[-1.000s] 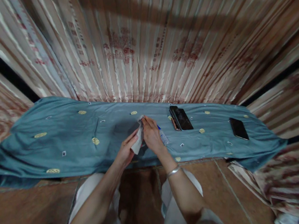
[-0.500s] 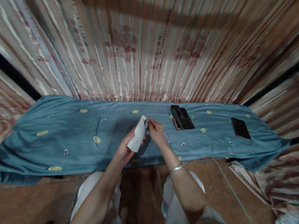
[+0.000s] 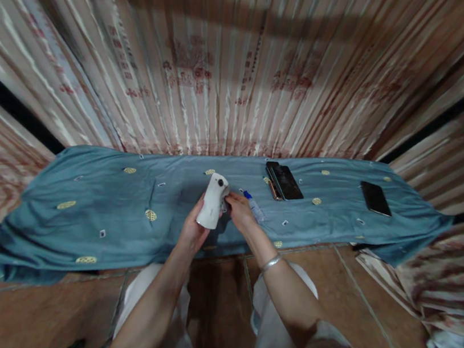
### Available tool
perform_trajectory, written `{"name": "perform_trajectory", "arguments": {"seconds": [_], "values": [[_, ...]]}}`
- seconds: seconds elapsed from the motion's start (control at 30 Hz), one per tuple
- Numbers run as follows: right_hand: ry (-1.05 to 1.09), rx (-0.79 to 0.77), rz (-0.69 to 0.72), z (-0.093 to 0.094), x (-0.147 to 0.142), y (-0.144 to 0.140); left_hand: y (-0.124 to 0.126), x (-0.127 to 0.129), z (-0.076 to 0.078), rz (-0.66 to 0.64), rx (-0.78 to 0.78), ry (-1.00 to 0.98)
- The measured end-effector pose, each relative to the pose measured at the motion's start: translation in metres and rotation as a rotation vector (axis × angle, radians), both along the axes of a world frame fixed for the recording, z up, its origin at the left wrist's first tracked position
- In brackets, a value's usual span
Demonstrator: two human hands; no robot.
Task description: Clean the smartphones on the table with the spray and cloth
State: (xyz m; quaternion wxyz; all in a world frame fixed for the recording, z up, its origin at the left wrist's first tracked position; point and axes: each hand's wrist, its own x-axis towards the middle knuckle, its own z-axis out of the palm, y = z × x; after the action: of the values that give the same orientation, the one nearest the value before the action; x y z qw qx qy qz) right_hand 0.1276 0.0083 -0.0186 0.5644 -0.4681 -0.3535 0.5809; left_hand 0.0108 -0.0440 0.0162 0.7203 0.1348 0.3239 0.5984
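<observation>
White phone case (image 3: pixel 212 208) is clasped upright in left hand (image 3: pixel 193 232); right hand (image 3: pixel 238 212) fingers pinch its edge. Risk: case may be dropped onto blue cloth (image 3: pixel 93 206) if the pinch slips.

The left hand (image 3: pixel 193 227) gripped a white phone (image 3: pixel 212 208) upright over the blue cloth (image 3: pixel 94 201). The right hand (image 3: pixel 240 212) touched its edge at three o'clock. Two dark phones (image 3: pixel 283 182) lay toward two o'clock.

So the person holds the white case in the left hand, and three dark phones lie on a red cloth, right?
Not quite: the head view shows the cloth is blue-grey, not red. The left hand does hold the white case, and the dark phones lie on the cloth.
</observation>
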Motion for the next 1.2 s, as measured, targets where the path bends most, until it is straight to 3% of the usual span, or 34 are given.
{"name": "perform_trajectory", "arguments": {"seconds": [0.17,0.4,0.73,1.0,1.2], "values": [[0.033,-0.026,0.021,-0.001,-0.004,-0.007,0.005,0.002,-0.004,0.075,0.097,0.023],[0.088,-0.051,0.121,0.006,-0.01,-0.029,0.007,-0.004,-0.001,0.142,0.109,0.045],[0.17,-0.101,0.222,0.011,-0.015,-0.059,0.013,-0.012,-0.008,0.127,0.097,0.051],[0.117,-0.046,0.161,0.019,-0.003,-0.055,0.017,-0.008,-0.02,0.16,0.234,0.334],[-0.156,0.104,0.027,0.022,0.014,-0.046,0.02,-0.009,-0.026,0.242,0.186,0.59]]}}
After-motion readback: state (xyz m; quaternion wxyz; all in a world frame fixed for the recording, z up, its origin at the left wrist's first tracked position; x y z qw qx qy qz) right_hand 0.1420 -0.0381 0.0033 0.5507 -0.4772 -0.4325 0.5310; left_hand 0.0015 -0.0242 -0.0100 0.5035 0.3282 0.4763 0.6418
